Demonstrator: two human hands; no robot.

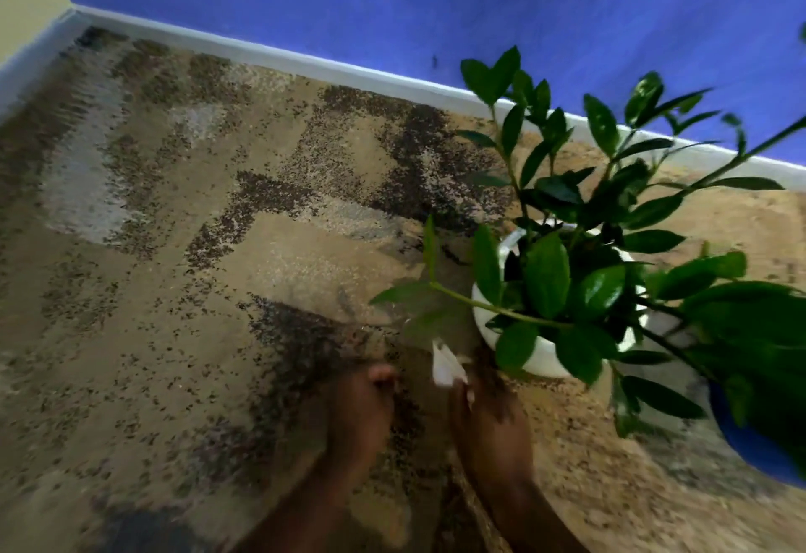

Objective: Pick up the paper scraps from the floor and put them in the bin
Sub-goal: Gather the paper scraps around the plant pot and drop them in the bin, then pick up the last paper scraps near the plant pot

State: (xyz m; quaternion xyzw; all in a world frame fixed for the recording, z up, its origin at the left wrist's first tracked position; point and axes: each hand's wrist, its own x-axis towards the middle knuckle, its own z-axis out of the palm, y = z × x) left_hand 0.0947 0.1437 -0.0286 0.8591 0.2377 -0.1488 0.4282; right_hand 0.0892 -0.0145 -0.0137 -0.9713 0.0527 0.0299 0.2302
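A white paper scrap [445,366] sticks up from the fingers of my right hand [486,415], which is closed on it just in front of the white plant pot. My left hand [364,404] hovers beside it to the left over the carpet, fingers curled, and I see nothing in it. Both hands are blurred by motion. No bin is in view, and I see no other scraps on the floor.
A leafy green plant [580,256] in a white pot [545,360] stands right of my hands, its leaves spreading over them. A blue pot [750,443] sits at the right edge. Speckled brown carpet [196,269] runs to a white skirting board [305,64] under a blue wall.
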